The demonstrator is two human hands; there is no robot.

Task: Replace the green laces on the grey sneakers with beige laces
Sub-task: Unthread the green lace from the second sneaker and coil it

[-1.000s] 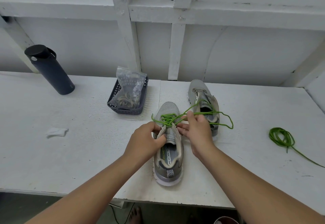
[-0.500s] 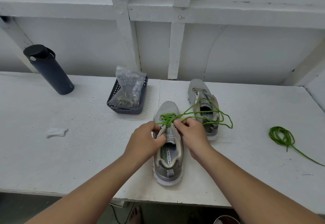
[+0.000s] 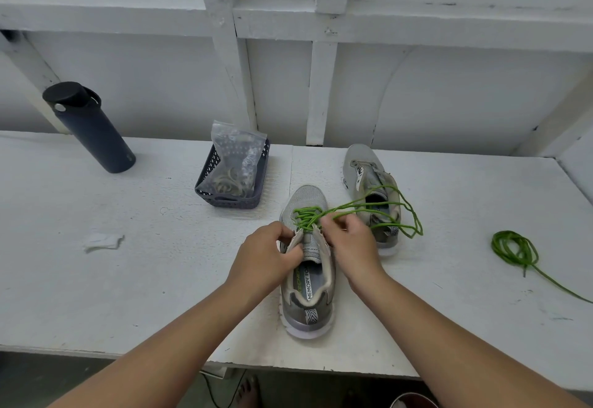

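A grey sneaker [image 3: 307, 292] lies toe-away at the table's front middle, its green lace [image 3: 306, 216] still threaded through the forward eyelets. My left hand [image 3: 266, 255] grips the sneaker's left eyelet flap and tongue. My right hand [image 3: 348, 241] pinches the green lace at the right eyelets; its loose ends loop over a second grey sneaker [image 3: 372, 188], which stands behind and to the right with no lace in it. Another green lace [image 3: 515, 250] lies coiled on the table at right. Beige laces [image 3: 229, 183] sit in a clear bag inside a dark basket [image 3: 224, 200].
A dark bottle [image 3: 91, 130] stands at the back left. A crumpled white scrap [image 3: 102, 242] lies on the white table [image 3: 128, 279] at left. A white wall with posts runs along the table's back. Bare toes [image 3: 248, 390] show below the front edge.
My right hand has moved left and forward along the lace to the eyelets, and the loose loops have slackened over the second sneaker. The left hand has stayed put.
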